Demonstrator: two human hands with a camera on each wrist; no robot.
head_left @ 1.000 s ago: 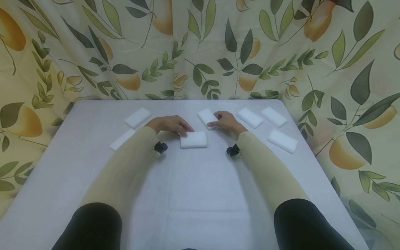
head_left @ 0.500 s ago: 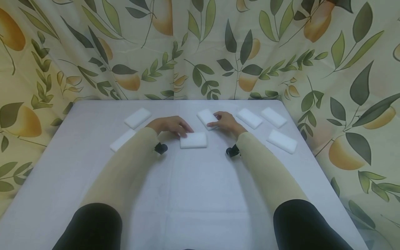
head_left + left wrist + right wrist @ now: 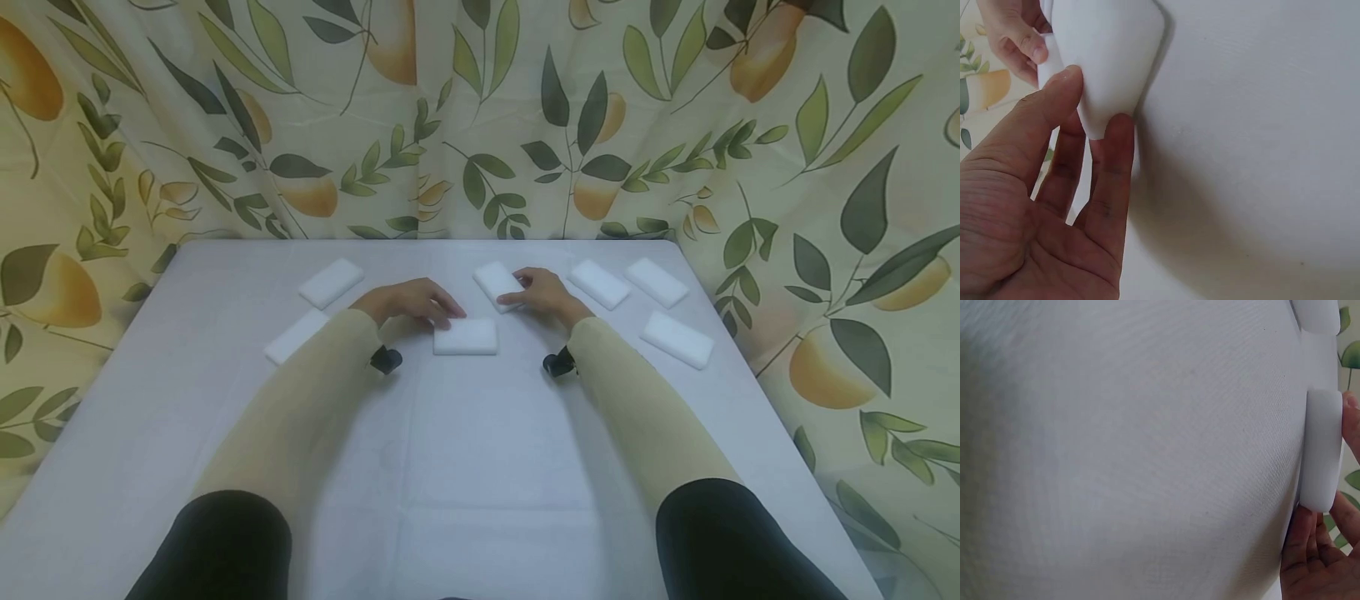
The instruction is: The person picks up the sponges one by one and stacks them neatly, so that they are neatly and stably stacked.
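My left hand (image 3: 412, 298) pinches the back left corner of a white sponge (image 3: 467, 338), a flat rectangular block lying on the table. In the left wrist view the thumb and a fingertip of the left hand (image 3: 1066, 187) sit on opposite sides of that sponge's corner. Just behind it, my right hand (image 3: 546, 293) holds the right edge of a second white sponge (image 3: 492, 283), which lies at a slant. In the right wrist view, fingers appear at one end of a white sponge (image 3: 1322, 450); which of the two it is, I cannot tell.
More white sponges lie on the table (image 3: 480, 467): a back left one (image 3: 331, 283), another (image 3: 294, 337) partly behind my left sleeve, and three at right, including the nearest (image 3: 678, 338). A leaf-and-fruit patterned curtain (image 3: 480, 125) hangs behind.
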